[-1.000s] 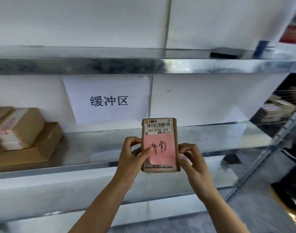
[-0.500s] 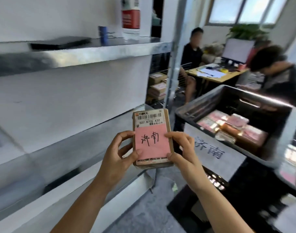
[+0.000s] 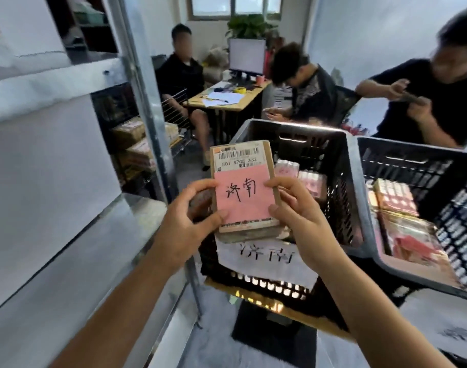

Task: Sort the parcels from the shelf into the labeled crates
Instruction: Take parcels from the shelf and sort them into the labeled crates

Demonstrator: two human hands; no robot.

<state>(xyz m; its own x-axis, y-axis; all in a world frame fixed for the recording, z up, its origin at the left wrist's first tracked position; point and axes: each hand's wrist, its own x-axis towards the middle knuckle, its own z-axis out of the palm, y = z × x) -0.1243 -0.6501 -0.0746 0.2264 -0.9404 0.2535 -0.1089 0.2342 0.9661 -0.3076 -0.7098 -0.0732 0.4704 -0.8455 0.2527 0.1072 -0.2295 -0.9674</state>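
1. Parcel [image 3: 243, 187], pink note facing up, is held above the near wall of the black crate [image 3: 293, 127].
2. Left hand [image 3: 189, 216] and right hand [image 3: 298, 219] each pinch 1 side edge, fingers curled.
3. The note appears to match the crate label [image 3: 266, 257]. Advise lowering the parcel flat onto the parcels inside, clear of the neighbouring crate [image 3: 413, 149].

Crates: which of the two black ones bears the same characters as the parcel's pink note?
The left crate, directly behind the parcel: its white front sheet reads 济南, like the note. The right crate shows no readable label.
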